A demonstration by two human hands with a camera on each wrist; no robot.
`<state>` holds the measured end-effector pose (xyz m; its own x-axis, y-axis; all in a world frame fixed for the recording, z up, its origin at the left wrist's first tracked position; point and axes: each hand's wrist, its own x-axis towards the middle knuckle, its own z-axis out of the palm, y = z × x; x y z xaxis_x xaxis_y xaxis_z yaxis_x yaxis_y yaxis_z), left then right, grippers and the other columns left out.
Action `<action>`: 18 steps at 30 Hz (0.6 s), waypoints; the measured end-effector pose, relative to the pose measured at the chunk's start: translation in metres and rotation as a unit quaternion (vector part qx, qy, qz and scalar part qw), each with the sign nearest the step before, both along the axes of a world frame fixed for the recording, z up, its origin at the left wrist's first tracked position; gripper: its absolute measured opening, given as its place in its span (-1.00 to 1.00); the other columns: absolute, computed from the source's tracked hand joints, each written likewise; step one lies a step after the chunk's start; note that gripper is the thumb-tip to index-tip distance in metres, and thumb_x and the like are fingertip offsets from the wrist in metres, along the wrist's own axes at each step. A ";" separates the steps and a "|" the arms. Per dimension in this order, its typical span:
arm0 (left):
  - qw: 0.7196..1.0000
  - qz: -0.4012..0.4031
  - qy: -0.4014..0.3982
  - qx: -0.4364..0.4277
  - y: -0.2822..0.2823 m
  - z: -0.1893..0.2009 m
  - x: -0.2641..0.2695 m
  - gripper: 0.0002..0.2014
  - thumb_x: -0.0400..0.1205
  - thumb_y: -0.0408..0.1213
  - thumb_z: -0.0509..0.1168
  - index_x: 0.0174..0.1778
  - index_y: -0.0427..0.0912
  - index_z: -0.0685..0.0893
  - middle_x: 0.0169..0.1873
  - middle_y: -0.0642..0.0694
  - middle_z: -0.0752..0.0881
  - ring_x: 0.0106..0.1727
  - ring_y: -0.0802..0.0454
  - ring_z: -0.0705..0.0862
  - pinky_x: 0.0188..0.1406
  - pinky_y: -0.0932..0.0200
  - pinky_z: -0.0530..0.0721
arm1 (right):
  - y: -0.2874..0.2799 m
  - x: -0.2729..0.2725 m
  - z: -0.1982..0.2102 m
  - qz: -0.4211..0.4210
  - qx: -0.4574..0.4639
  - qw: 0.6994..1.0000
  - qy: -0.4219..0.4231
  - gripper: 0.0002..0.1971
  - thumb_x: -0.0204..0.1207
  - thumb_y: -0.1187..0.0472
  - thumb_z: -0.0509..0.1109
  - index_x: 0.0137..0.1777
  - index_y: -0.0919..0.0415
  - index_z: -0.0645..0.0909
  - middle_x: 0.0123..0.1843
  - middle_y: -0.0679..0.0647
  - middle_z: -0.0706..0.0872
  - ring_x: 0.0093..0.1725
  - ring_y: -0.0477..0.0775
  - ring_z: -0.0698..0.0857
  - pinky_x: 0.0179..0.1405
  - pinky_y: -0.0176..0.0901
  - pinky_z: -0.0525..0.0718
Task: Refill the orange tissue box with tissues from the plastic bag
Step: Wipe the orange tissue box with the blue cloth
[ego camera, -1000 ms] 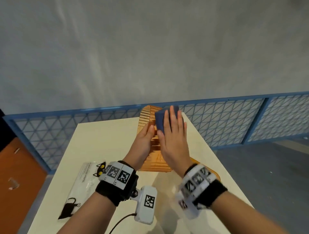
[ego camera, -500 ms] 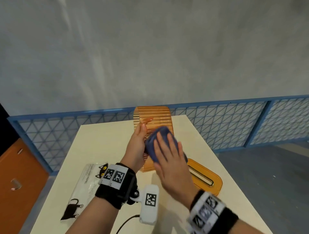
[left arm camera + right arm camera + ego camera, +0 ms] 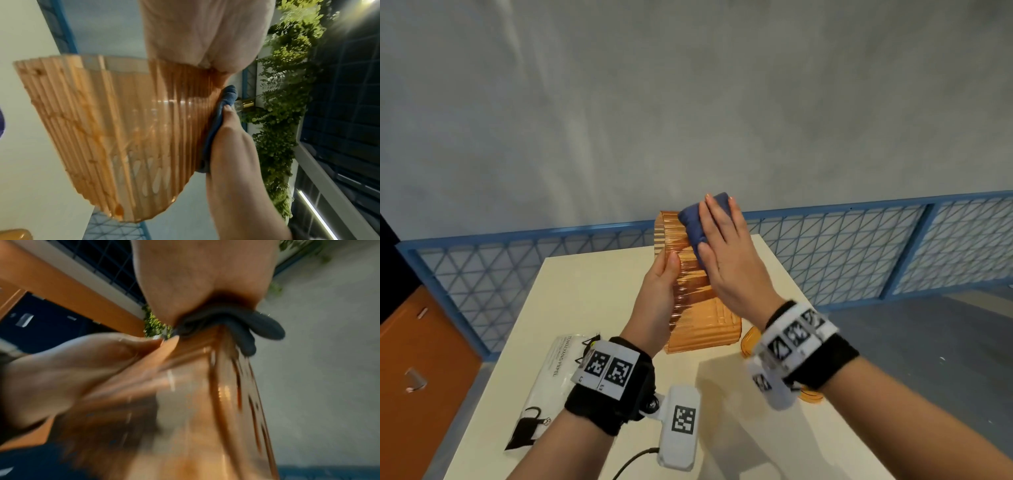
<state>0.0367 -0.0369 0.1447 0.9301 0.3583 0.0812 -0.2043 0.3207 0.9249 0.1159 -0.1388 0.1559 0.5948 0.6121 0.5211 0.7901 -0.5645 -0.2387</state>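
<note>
- My left hand [image 3: 659,294] grips the ribbed translucent orange tissue box [image 3: 695,291], tilted above the cream table [image 3: 585,301].
- My right hand [image 3: 726,260], fingers straight, presses a dark blue cloth [image 3: 693,222] against it.
- The white plastic bag of tissues [image 3: 551,377] lies at the table's near-left.

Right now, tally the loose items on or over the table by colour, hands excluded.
Orange: 2, tissue box and its lid
Blue: 1, cloth
White: 1, tissue bag
Total: 4
</note>
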 end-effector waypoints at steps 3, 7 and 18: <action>1.000 0.010 -0.012 -0.003 0.000 0.003 -0.001 -0.70 0.77 -0.20 -0.04 0.30 -0.02 0.54 0.14 -0.09 0.73 0.05 0.03 0.74 -0.08 0.19 0.74 | -0.008 -0.037 -0.038 0.019 -0.025 0.999 -0.029 -0.42 0.68 -0.10 -0.27 0.65 0.08 -0.15 0.68 -0.12 -0.17 0.68 0.06 -0.27 0.64 0.01 -0.26; 1.000 0.020 -0.015 0.007 -0.002 0.002 -0.005 -0.70 0.78 -0.20 -0.05 0.22 0.04 0.59 0.21 -0.08 0.70 0.21 -0.05 0.67 0.12 0.09 0.65 | -0.014 -0.032 -0.051 0.050 -0.016 0.998 -0.021 -0.41 0.67 -0.12 -0.32 0.65 0.09 -0.15 0.68 -0.11 -0.14 0.68 0.03 -0.28 0.64 -0.03 -0.20; 0.994 -0.110 0.006 0.006 -0.008 -0.001 -0.007 -0.63 0.65 -0.31 0.11 0.37 0.05 0.49 0.21 -0.04 0.72 0.16 -0.03 0.74 0.08 0.03 0.73 | -0.017 0.028 0.041 0.071 0.182 0.971 0.137 -0.69 0.63 0.13 0.22 0.26 0.20 0.65 0.19 0.10 0.74 0.19 0.07 0.66 0.21 -0.13 0.55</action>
<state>0.0292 -0.0444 0.1436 0.9868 0.1450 0.0728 -0.1195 0.3460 0.9306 0.1435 -0.1558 0.1967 0.6650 0.5036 0.5515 0.7321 -0.2939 -0.6145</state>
